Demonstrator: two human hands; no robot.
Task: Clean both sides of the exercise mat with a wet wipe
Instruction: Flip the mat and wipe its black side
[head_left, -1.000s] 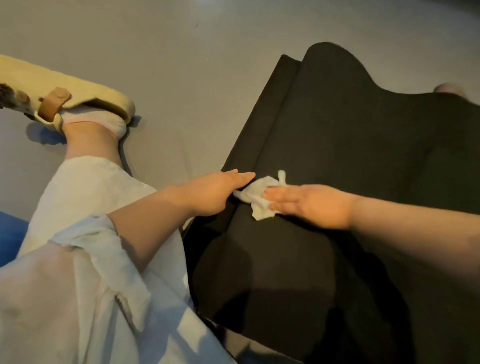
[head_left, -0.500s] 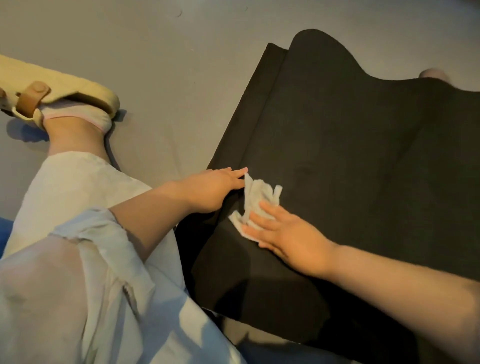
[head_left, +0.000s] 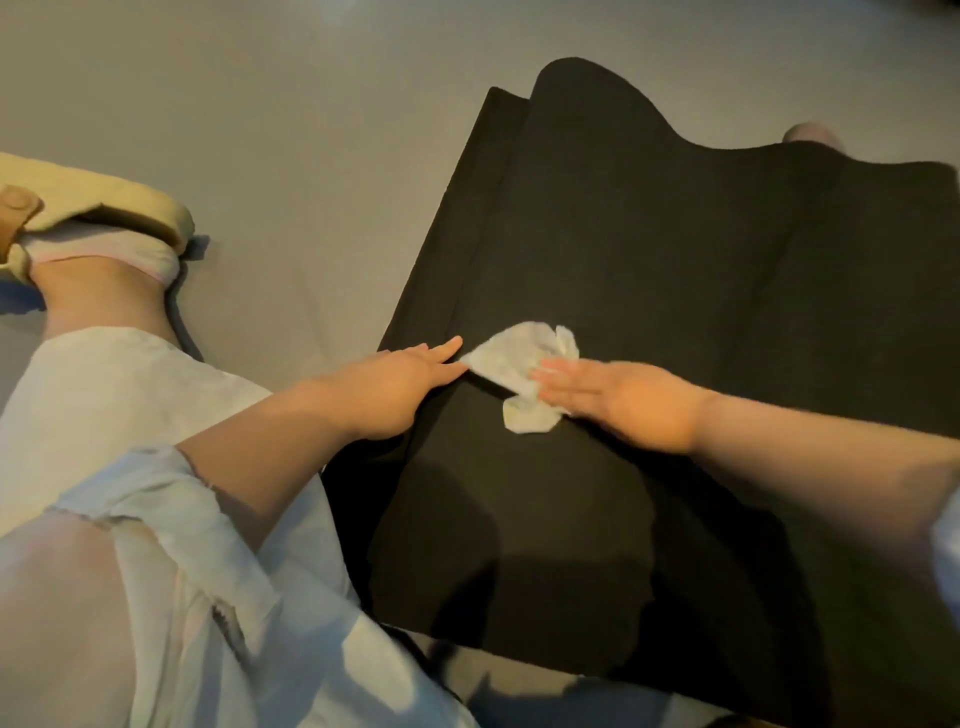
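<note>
While the black exercise mat (head_left: 649, 312) lies spread on the grey floor (head_left: 311, 130), its far end folded over itself so a second layer shows along the left edge, both of the person's hands rest on it near its left side. The right hand (head_left: 628, 397) lies flat, palm down, with fingers straight and close together, pressing the crumpled white wet wipe (head_left: 511, 364) onto the mat's upper surface; its fingertips cover the wipe's right part, and a loose corner of the wipe sticks out below them. The left hand (head_left: 400, 384) also lies palm down on the mat's left edge, fingers straight and together, their tips just beside the wipe's left corner, so neither hand's grip is curled round anything. At left, the person's leg in pale trousers (head_left: 104, 405) stretches across the floor, ending in a beige sandal (head_left: 98, 208) worn over a light sock (head_left: 109, 254). A loose white sleeve (head_left: 171, 519) hangs from the left arm.
</note>
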